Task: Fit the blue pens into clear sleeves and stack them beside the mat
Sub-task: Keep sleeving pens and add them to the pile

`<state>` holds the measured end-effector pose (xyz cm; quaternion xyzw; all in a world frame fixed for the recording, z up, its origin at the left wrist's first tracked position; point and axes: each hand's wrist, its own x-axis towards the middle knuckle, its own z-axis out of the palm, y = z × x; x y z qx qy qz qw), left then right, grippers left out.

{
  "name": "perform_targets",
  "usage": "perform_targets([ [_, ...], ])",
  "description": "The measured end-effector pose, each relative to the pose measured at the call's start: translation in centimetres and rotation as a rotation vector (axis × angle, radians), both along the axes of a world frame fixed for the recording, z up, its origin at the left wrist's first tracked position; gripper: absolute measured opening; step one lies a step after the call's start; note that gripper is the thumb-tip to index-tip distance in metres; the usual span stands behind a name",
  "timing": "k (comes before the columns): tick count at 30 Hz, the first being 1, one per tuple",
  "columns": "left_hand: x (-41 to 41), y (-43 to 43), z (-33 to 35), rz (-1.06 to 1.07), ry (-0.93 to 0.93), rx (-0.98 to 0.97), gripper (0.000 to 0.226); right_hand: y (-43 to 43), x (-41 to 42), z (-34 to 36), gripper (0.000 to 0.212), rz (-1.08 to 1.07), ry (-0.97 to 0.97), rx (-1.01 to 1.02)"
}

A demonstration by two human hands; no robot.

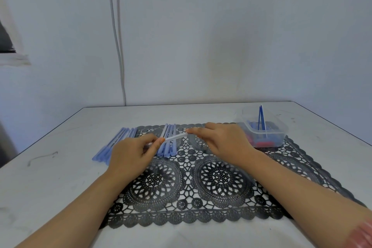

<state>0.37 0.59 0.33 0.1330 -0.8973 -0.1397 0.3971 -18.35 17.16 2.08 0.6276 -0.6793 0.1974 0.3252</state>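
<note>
Starting at the left, a pile of pale blue pens in clear sleeves (113, 146) lies on the white table (50, 167), just beside the left edge of the black lace mat (201, 187). Its near ends are partly hidden behind the left hand (130, 154), and the single pens blur together. That hand's thumb and curled fingers grip the near end of a thin clear plastic sleeve (174, 137), held above the mat and slanting up to the right. The grip covers that end, and whether a pen sits inside is hard to make out. Under it, a short row of similar blue pens (170, 143) rests on the mat's far part. The right hand (223, 141) pinches the sleeve's far end with its fingertips, so the hands meet only through the sleeve. Further right, a clear plastic tub (281, 134) stands on the mat's far right corner, holding upright thin blue refills (261, 120) and blurred red and blue bits. A pink cuff (362, 235) is cut off at the lower right.
</note>
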Motion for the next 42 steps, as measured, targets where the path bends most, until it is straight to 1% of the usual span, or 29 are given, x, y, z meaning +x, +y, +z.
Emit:
perform_targets([
  [6, 0.2, 0.4, 0.2, -0.004, -0.031, 0.012, 0.020, 0.0, 0.2, -0.1, 0.036, 0.040, -0.009, -0.036],
  [9, 0.2, 0.6, 0.4, -0.011, -0.039, 0.007, 0.019, -0.1, 0.4, -0.2, 0.034, 0.020, -0.058, -0.077],
  [11, 0.2, 0.8, 0.5, -0.013, -0.044, 0.001, 0.017, -0.1, 0.7, -0.1, 0.037, -0.018, -0.084, -0.115],
  [13, 0.2, 0.8, 0.5, -0.014, -0.041, 0.004, 0.016, -0.1, 0.9, 0.0, 0.044, -0.109, -0.086, -0.148],
  [16, 0.2, 0.6, 0.4, -0.003, -0.032, 0.004, 0.018, -0.2, 0.9, 0.1, 0.056, -0.316, -0.039, -0.165],
  [18, 0.2, 0.5, 0.4, 0.001, -0.032, 0.002, 0.019, -0.1, 1.1, 0.4, 0.063, -0.426, -0.042, -0.120],
  [20, 0.2, 0.6, 0.4, -0.001, -0.027, 0.001, 0.022, 0.0, 1.4, 0.6, 0.068, -0.477, -0.073, -0.066],
  [24, 0.1, 0.4, 0.3, -0.001, -0.032, 0.017, 0.020, -0.1, 1.3, 0.5, 0.074, -0.498, -0.083, -0.066],
  [28, 0.1, 0.3, 0.1, -0.013, -0.017, 0.028, 0.029, -0.3, 1.1, 0.3, 0.070, -0.494, -0.052, -0.124],
  [30, 0.1, 0.3, 0.2, -0.016, -0.020, 0.025, 0.027, -0.2, 1.1, 0.3, 0.069, -0.446, -0.091, -0.102],
  [32, 0.1, 0.4, 0.2, -0.019, -0.020, 0.023, 0.025, -0.2, 1.0, 0.3, 0.066, -0.407, -0.092, -0.123],
  [37, 0.1, 0.3, 0.1, -0.024, -0.008, 0.010, 0.028, -0.5, 1.1, 0.2, 0.063, -0.426, -0.029, -0.182],
  [42, 0.0, 0.2, 0.1, -0.019, -0.007, 0.007, 0.025, -0.4, 1.1, 0.3, 0.064, -0.422, -0.044, -0.166],
])
